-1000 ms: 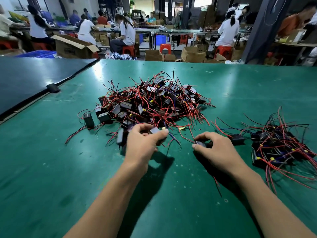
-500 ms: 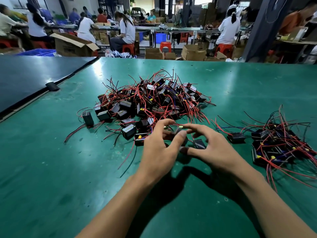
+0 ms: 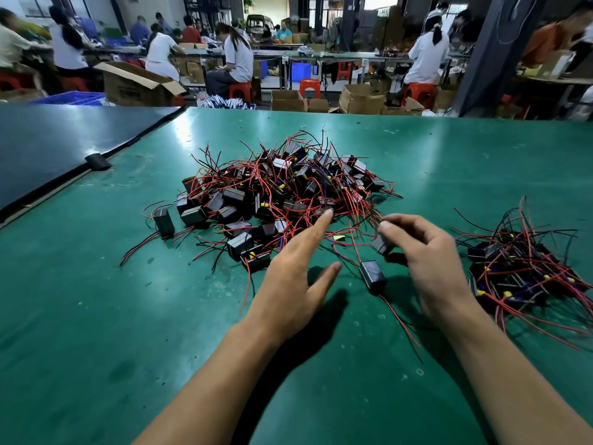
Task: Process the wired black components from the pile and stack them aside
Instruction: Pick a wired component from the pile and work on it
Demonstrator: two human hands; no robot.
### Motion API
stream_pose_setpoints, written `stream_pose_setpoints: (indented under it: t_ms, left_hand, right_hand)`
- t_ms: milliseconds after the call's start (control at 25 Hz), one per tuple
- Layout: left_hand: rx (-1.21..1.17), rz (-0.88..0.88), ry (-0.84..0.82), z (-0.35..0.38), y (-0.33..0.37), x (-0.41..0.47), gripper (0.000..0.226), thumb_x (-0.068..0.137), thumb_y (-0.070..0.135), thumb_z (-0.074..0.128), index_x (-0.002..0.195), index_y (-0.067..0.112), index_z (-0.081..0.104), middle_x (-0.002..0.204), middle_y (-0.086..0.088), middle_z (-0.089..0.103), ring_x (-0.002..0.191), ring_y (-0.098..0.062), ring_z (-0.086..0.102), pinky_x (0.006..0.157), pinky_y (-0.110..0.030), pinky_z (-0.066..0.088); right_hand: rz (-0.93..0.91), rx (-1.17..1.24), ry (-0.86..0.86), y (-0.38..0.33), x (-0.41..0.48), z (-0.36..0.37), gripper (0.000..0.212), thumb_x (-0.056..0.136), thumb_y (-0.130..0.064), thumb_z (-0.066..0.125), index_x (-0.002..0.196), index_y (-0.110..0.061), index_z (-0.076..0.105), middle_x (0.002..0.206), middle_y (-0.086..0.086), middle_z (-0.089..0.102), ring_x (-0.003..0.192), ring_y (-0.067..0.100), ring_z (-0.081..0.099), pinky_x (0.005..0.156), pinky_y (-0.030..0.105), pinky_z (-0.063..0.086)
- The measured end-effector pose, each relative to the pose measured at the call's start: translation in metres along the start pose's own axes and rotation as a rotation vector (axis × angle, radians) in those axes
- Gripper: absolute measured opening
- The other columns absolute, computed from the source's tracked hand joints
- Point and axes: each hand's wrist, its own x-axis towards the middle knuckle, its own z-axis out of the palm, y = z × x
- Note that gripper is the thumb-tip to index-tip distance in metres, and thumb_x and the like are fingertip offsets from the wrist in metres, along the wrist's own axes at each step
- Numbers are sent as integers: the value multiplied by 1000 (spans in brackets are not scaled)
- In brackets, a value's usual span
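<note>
Green matting (image 3: 96, 316) stretches under our arms, and other workers (image 3: 236, 59) sit at tables (image 3: 337, 54) behind. Our right hand (image 3: 430, 261) pinches one black component (image 3: 382, 245) between thumb and curled fingers. A second component (image 3: 372, 277), trailing a red wire (image 3: 401, 319), sits just below that pinch. Beyond and left of the grip lies the pile (image 3: 276, 194); to its right, the smaller stack (image 3: 519, 271). Our left hand (image 3: 295, 284), fingers straight and holding nothing, reaches left of the grip toward the pile's near edge.

Green table (image 3: 96, 332) bears 2 heaps: pile (image 3: 282, 187), stack (image 3: 526, 271).
</note>
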Motion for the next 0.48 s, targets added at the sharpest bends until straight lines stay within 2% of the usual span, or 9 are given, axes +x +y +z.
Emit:
stream_pose_setpoints:
  t_ms: [80,120,200,240,320,400,480]
  left_hand:
    - [88,-32,-16,-2,-11,1,72,87,8,67,149,27,37,140,10,47,130,-5,44,106,-1,19]
    - [159,-60,-34,-4,-17,2,63,85,3,65,143,20,48,140,2,49,131,-13,44,104,2,15]
    - [258,-129,-45,-12,-28,5,38,85,2,62,123,6,66,138,-12,53,129,-26,48,101,-2,18]
    - [279,-163,-34,-17,-32,6,32,84,0,63,115,3,70,135,-14,56,126,-28,50,100,-8,24]
    - [320,-166,19,-26,-34,11,30,78,-6,65,106,1,72,127,-14,61,122,-30,52,102,-19,32]
    - [397,-70,125,-26,-25,13,29,76,-6,66,102,3,74,116,-13,66,114,-31,55,103,-32,40]
    - [432,36,275,-20,-7,12,20,80,2,67,98,9,74,100,-5,70,97,-26,59,87,-39,47]
  right_hand:
    - [124,276,83,-4,6,-6,8,92,-13,66,87,-19,69,73,-7,70,66,7,64,64,23,52]
    - [170,416,97,-7,8,-9,8,92,-15,65,88,-20,68,75,-5,71,68,8,66,65,24,54]
    - [210,621,67,-10,11,-15,5,87,-15,66,92,-18,67,78,-1,73,72,10,70,67,25,59]
    - [221,670,17,-10,12,-16,12,83,-15,67,95,-15,66,80,1,74,74,11,71,70,26,60]
    - [252,661,-114,-7,10,-13,27,77,-10,67,104,-11,66,89,7,73,81,16,72,78,28,60]
    - [278,566,-213,-4,7,-7,38,74,-4,68,112,-8,65,100,13,70,88,22,72,80,28,60]
    - [269,494,-254,-3,3,0,42,71,-1,70,112,-6,67,104,14,70,89,21,73,76,23,59]
